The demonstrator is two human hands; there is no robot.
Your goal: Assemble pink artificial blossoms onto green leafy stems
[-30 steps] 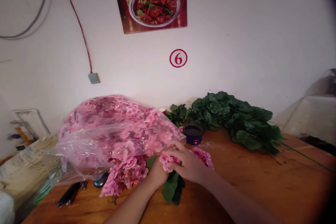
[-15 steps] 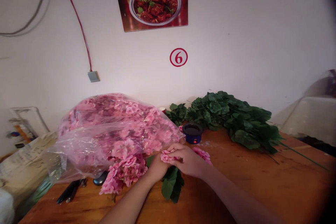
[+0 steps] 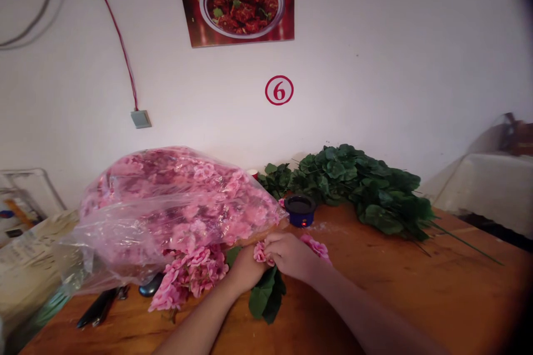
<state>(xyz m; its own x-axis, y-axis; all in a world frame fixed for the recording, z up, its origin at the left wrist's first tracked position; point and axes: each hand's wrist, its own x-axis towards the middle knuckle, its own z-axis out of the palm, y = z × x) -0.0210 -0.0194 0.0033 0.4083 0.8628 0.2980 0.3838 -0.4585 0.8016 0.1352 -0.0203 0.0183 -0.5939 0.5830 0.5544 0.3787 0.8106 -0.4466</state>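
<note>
A pale wall fills my view above an orange-brown wooden table. The biggest thing on it is a clear plastic bag, bulging with pink flowers and glossy with creases. Well to its right lies a long heap of dark green foliage, thin stems poking from its end. A red poster of a dish of food hangs above.

At the bag's lower edge spills a loose pink bunch, ruffled and deeper pink. My left hand and right hand meet near the table's middle, just beside that bunch. My right fingertips are pinched on a blossom; my left fingers are mostly hidden, so I cannot tell how they grip.

Under my hands hang broad green leaves, smooth and rounded. Behind them stands a dark blue pot with a black rim and a lit red light. Past my right wrist shows a pink spray. Smallest is the pink blossom between my hands: soft, crinkled, light-edged petals, partly covered by my fingers.
</note>
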